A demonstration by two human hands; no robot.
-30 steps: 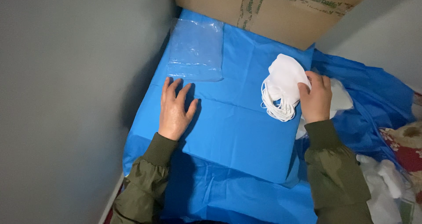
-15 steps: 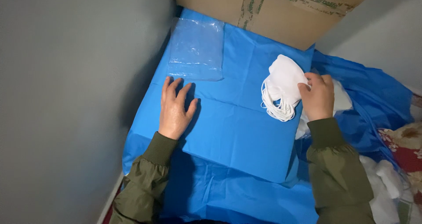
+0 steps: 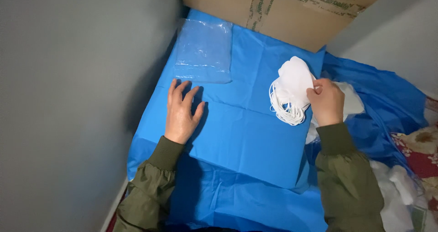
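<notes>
On blue sheet: hands, masks.

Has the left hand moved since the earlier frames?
No. The left hand lies flat on the blue sheet, at the same spot just below the clear plastic bag as a second ago.

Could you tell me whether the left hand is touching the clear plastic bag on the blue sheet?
Apart. The head view shows the left hand flat on the blue sheet, with a strip of blue between its fingertips and the clear bag.
</notes>
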